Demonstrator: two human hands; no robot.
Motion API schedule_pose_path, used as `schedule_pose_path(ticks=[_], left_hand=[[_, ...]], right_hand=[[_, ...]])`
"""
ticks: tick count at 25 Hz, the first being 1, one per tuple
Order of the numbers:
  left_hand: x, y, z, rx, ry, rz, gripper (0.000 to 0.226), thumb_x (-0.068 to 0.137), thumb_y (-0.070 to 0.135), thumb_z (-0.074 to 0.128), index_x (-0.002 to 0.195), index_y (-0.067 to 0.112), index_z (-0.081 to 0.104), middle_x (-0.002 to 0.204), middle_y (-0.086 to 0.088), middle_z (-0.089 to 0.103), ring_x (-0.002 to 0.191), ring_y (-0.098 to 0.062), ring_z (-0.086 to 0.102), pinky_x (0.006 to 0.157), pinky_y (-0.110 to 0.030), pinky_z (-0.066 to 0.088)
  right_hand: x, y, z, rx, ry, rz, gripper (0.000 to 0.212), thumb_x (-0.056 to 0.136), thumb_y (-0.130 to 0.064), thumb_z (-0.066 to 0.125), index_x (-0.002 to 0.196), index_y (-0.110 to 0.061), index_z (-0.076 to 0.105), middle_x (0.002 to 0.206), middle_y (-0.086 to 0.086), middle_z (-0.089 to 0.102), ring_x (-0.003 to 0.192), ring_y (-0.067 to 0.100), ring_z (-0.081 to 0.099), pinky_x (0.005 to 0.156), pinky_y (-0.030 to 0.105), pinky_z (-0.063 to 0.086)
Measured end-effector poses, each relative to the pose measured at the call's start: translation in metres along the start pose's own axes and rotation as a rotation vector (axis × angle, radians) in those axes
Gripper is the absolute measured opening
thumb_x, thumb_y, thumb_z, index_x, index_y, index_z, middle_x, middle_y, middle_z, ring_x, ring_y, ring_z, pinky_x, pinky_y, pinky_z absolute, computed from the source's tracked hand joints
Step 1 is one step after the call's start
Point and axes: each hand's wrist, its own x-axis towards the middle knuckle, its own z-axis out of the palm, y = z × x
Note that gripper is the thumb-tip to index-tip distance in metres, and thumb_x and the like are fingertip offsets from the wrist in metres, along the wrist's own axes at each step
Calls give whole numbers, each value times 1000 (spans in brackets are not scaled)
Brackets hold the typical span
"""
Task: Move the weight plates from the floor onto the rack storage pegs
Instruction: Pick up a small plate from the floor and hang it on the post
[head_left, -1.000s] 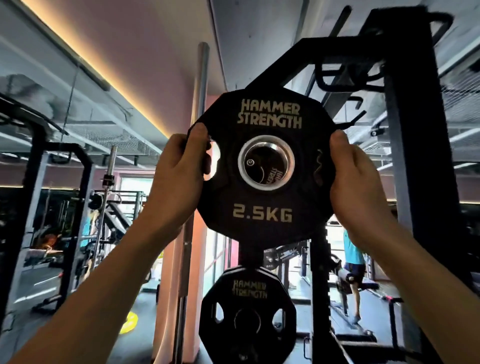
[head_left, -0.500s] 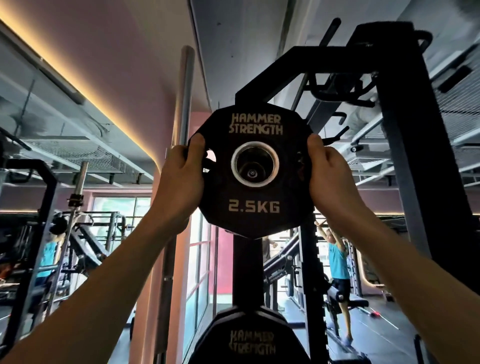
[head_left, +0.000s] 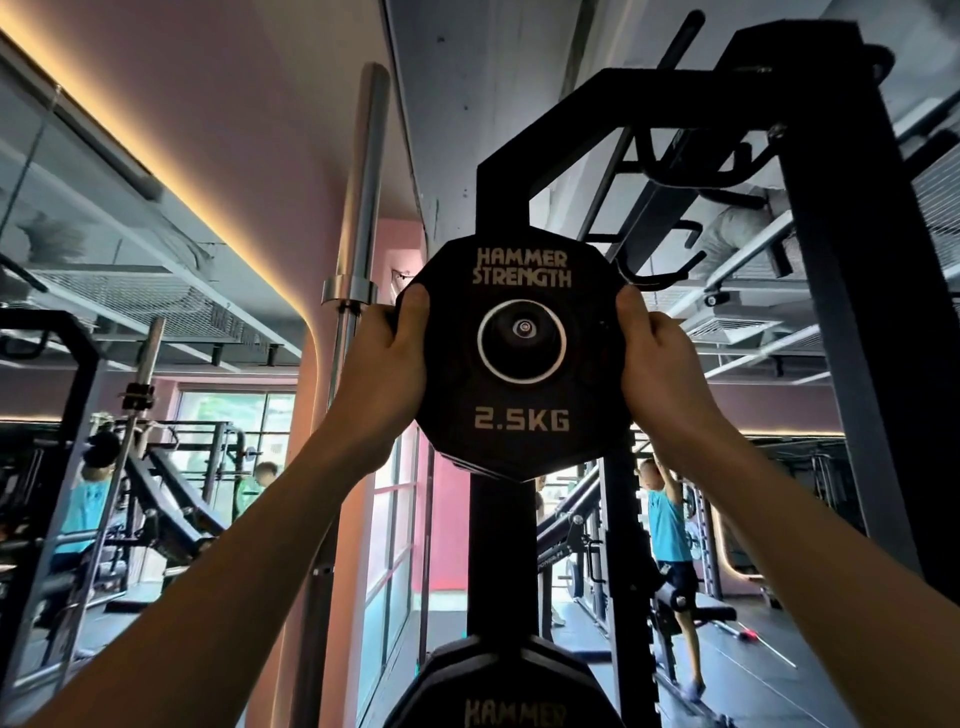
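Both forearms are bare, with no sleeves, down to each hand (head_left: 384, 364).

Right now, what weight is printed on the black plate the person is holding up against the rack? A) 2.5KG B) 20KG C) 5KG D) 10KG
A: the plate, gripped at its edges by the left hand and the right hand, reads "2.5KG" in pale letters below its centre ring, under the words "HAMMER STRENGTH".
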Motion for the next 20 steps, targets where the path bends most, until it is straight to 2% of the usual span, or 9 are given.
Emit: schedule_pose_path(ticks=[3,5,9,12,14,18,20], left_hand=[[8,-15,1,6,-21,-10,57,94,62,40,117,13,59,110,-1,66,101,-15,63,75,-30,44],[11,-22,3,32,-7,3,53,96,59,40,118,14,60,110,0,67,100,-13,63,76,-30,45],[15,-31,6,32,27,24,53,95,59,42,117,15,60,108,1,68,99,-14,64,79,-32,48],[18,-35,8,41,8,34,52,95,57,42,115,14,61,104,1,68,97,-14,64,77,-30,46],[19,-38,8,35,1,29,49,97,55,42,115,13,61,103,2,68,94,-11,63,77,-29,45],[12,-39,8,3,-23,-5,48,98,52,42,126,15,54,115,4,64,107,-10,60,85,-28,45],[2,-35,7,58,-39,10,44,101,47,41,134,19,50,119,8,62,111,-9,58,85,-25,45]], right_hand=[[7,10,4,1,-11,14,66,90,-71,30,109,-15,62,103,4,69,99,23,65,94,50,51],[10,18,7,1,-25,25,70,88,-73,30,111,-16,63,104,4,69,100,22,66,94,49,51],[14,28,13,-18,-47,21,80,77,-81,28,103,-15,66,98,7,72,95,24,69,92,50,53],[16,34,14,1,-39,11,70,91,-69,30,100,-9,66,98,13,72,94,27,69,91,51,53],[17,36,14,15,-34,18,65,95,-64,32,102,-10,66,99,10,72,95,24,68,92,49,53],[14,40,12,18,-48,33,69,88,-72,34,110,-15,65,103,4,71,99,21,67,94,48,53],[6,40,10,23,-60,42,70,84,-73,36,116,-17,63,107,1,70,102,20,67,95,48,52]])
